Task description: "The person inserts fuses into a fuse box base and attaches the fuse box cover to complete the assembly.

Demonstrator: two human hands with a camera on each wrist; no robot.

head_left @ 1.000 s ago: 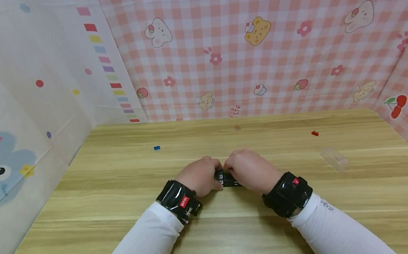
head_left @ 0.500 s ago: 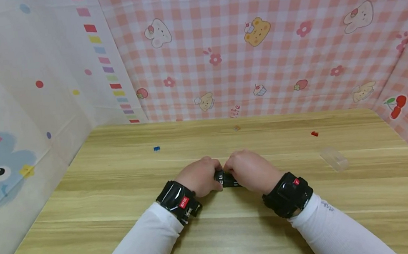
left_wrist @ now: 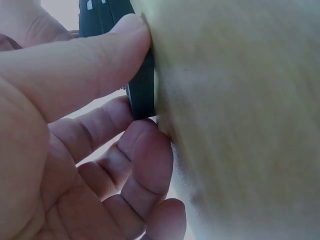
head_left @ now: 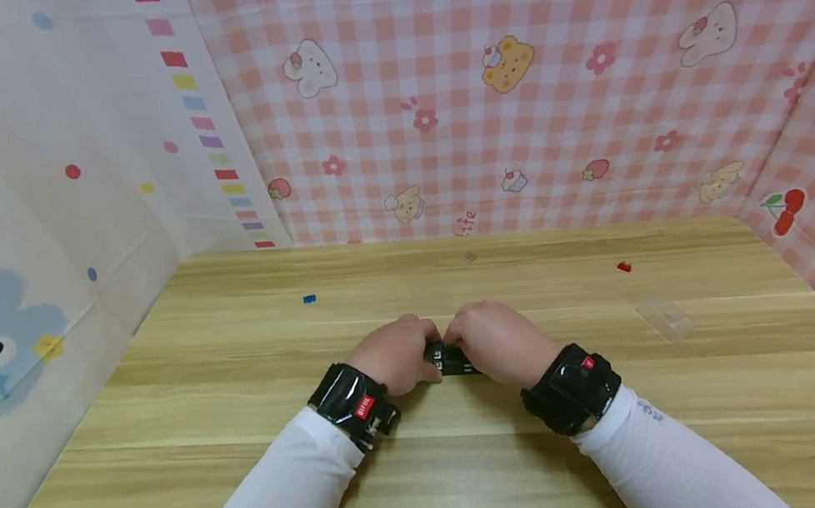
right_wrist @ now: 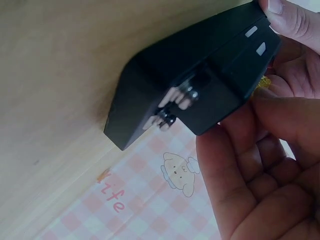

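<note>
My left hand [head_left: 392,358] grips one end of a black fuse block [head_left: 456,360], thumb on its near side and fingers on the far side. The block rests on the table; in the right wrist view this fuse block [right_wrist: 185,65] shows metal screw terminals on its end. My right hand [head_left: 504,343] is over the block, thumb and fingers pinching a small yellow translucent blade fuse [right_wrist: 262,84] at the top. Fingers hide most of that fuse, and how deep it sits cannot be seen. In the left wrist view, the left thumb presses along the black fuse block [left_wrist: 143,95].
On the wooden table [head_left: 434,486] lie a blue fuse [head_left: 309,299] at back left, a small pale orange piece [head_left: 470,258] at back centre and a red fuse [head_left: 624,267] at back right. A clear plastic cover [head_left: 666,318] is right of my right hand. Patterned cloths stand behind.
The head view has shifted slightly, so everything appears a little further left. Both hands keep the same hold on the fuse block and yellow fuse.
</note>
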